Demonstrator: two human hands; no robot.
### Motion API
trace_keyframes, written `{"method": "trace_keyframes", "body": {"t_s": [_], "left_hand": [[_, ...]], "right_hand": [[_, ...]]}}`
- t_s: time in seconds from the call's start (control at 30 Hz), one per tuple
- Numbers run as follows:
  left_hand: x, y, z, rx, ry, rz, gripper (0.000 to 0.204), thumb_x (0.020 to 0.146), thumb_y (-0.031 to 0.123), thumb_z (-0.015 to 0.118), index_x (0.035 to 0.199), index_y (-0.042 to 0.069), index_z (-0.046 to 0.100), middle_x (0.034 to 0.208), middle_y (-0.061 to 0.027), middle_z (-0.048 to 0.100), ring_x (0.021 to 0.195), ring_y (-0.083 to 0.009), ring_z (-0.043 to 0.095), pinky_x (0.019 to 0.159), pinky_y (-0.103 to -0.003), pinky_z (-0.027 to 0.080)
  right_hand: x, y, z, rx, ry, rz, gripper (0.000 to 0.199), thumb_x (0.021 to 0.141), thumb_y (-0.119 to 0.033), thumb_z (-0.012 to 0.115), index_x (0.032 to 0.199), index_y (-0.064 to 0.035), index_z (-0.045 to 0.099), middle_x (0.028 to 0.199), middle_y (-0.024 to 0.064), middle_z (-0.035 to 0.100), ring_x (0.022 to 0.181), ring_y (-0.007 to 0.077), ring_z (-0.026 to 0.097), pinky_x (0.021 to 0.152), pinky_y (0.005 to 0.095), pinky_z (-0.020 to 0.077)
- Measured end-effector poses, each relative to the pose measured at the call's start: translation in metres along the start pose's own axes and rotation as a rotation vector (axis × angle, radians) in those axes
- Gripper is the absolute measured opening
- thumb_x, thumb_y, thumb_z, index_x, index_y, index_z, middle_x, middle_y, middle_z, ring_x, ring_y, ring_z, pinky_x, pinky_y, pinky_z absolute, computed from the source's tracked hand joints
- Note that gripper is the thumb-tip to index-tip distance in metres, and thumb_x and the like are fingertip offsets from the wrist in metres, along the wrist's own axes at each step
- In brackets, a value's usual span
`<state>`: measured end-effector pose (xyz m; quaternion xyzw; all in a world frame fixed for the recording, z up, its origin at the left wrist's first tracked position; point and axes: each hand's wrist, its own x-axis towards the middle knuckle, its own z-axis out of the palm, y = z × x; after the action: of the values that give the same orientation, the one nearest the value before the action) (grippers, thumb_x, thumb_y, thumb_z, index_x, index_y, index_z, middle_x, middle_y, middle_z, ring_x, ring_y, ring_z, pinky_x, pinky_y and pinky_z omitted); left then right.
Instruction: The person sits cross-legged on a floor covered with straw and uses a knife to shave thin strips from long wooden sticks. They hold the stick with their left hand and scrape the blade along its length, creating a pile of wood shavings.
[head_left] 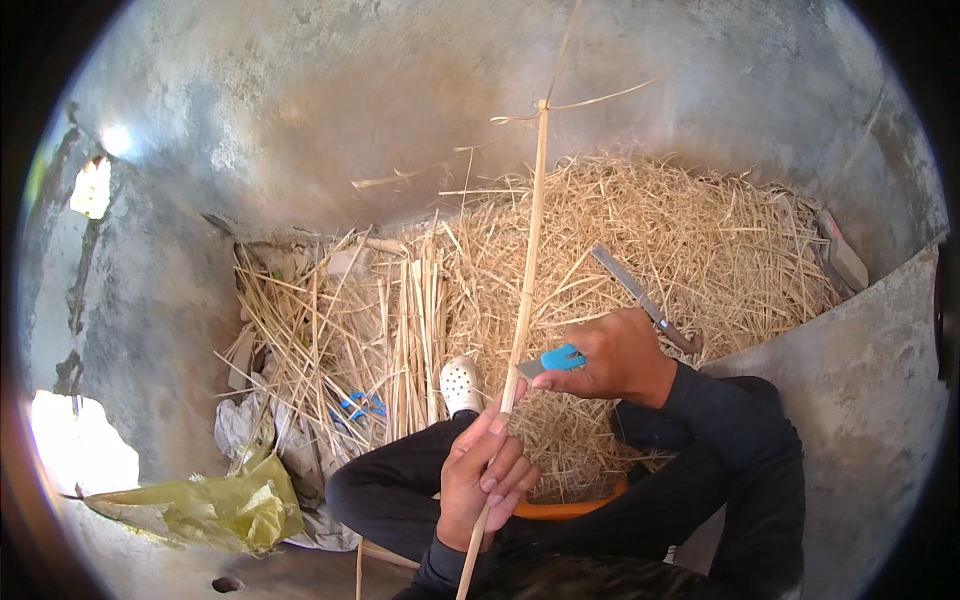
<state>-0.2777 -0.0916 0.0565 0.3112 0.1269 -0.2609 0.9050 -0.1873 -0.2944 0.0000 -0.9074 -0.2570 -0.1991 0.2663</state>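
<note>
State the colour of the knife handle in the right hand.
The knife handle is bright blue, shown in the head view.

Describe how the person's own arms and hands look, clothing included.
The left hand and right hand are bare, with no gloves on them. Both arms are covered in dark, near-black cloth: the right sleeve is long, plain and ends at the wrist, while only part of the left sleeve shows near the lower edge.
</note>
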Motion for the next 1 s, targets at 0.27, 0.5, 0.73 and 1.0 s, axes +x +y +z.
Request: {"method": "trace_keyframes", "body": {"t_s": [0.27,0.5,0.73,1.0], "left_hand": [[0.0,-0.004,0.006,-0.021,0.002,-0.041,0.046,0.101,0.011,0.032,0.146,0.005,0.028,0.046,0.0077,0.032,0.034,-0.0048,0.03,0.044,-0.022,0.03],[-0.016,-0.011,-0.005,-0.093,-0.012,-0.069,0.044,0.101,0.012,0.03,0.144,0.004,0.031,0.045,0.0077,0.032,0.033,-0.0054,0.031,0.044,-0.022,0.03],[-0.029,-0.007,0.011,0.165,-0.011,-0.031,0.044,0.101,0.015,0.035,0.143,-0.001,0.032,0.043,0.0082,0.03,0.031,-0.0044,0.028,0.039,-0.02,0.029],[-0.045,-0.014,-0.002,0.325,-0.014,0.002,0.045,0.102,0.014,0.039,0.144,-0.002,0.032,0.048,0.0057,0.03,0.038,-0.004,0.026,0.045,-0.02,0.026]], "right_hand": [[0.007,0.017,-0.008,-0.089,0.109,-0.128,0.072,0.073,-0.079,0.054,0.049,-0.011,0.054,0.041,0.0043,0.047,0.034,0.0197,0.049,0.036,0.0337,0.0367],[0.012,0.046,-0.023,-0.057,0.178,0.15,0.072,0.081,-0.076,0.047,0.051,-0.011,0.057,0.041,0.0047,0.044,0.035,0.0202,0.047,0.036,0.0359,0.0356],[0.01,0.037,-0.009,-0.023,0.107,0.113,0.072,0.082,-0.073,0.049,0.05,-0.0088,0.055,0.04,0.0076,0.046,0.038,0.0229,0.051,0.039,0.0377,0.0391],[0.001,0.014,-0.005,0.075,-0.035,0.115,0.075,0.08,-0.077,0.046,0.063,-0.0083,0.068,0.042,0.0069,0.048,0.04,0.0241,0.051,0.042,0.0388,0.0395]]}}
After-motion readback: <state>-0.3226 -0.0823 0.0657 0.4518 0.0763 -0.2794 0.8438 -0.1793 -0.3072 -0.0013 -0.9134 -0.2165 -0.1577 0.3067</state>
